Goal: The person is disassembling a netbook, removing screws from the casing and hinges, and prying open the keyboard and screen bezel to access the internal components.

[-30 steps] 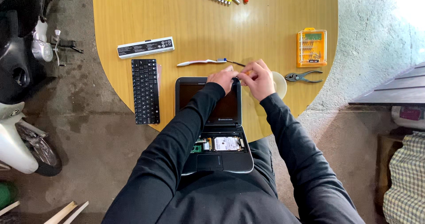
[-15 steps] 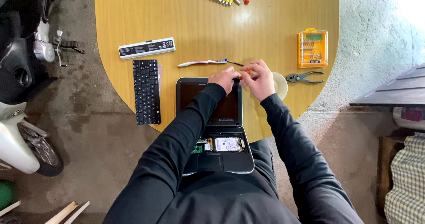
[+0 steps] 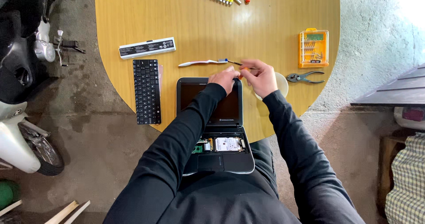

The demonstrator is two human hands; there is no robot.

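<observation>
Both hands at the top right corner of an opened small laptop.

Left hand [image 3: 225, 78], fingers curled, presses on the corner of the laptop [image 3: 214, 122] lid; right hand [image 3: 261, 77], just beside it, pinches a slim screwdriver [image 3: 242, 66] whose tip meets that corner. A toothbrush [image 3: 202, 63] lies just beyond the left hand; pliers [image 3: 304, 77] lie right of the right hand.
</observation>
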